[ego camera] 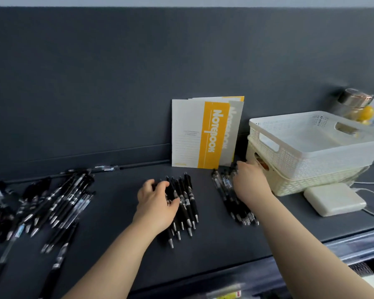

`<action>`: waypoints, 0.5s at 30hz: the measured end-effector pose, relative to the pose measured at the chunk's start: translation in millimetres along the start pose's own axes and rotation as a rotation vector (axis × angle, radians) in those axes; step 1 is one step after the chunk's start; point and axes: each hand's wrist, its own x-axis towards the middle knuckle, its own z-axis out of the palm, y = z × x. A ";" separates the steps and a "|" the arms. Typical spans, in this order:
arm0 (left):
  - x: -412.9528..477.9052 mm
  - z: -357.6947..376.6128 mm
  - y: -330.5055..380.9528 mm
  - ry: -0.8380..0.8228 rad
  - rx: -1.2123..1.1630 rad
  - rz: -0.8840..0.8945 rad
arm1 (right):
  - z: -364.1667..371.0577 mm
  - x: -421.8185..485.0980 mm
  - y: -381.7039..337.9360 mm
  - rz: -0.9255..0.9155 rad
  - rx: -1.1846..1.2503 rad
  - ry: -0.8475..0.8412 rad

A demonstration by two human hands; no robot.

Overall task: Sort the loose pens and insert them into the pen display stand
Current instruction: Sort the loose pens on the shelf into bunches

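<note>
Black pens lie in groups on a dark shelf (121, 212). My left hand (158, 201) rests on a middle group of pens (187, 199), its fingers curled over their upper ends. My right hand (249, 182) lies over a second, right-hand group of pens (222, 188), fingers reaching toward the baskets; how they lie is blurred. A large loose pile of pens (58, 201) spreads over the left part of the shelf. No pen display stand is in view.
Two notebooks (205, 134) lean against the dark back wall. Stacked white and cream plastic baskets (311, 152) stand at the right, a white power adapter (335, 199) with cables in front. A bottle (354, 102) sits behind the baskets.
</note>
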 end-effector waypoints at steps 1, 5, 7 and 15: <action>-1.8 -0.9 -0.5 -0.002 -0.004 -0.001 | -0.1 -1.8 0.3 -0.003 0.018 0.019; -10.3 -9.3 -5.9 -0.004 -0.031 0.007 | -7.5 -12.4 -15.9 -0.071 0.080 0.067; -14.9 -17.3 -12.2 0.013 -0.037 0.018 | -9.3 -20.2 -37.8 -0.168 0.158 0.077; -42.5 -80.0 -78.6 0.065 0.169 -0.095 | 27.9 -74.0 -155.8 -0.535 0.273 -0.248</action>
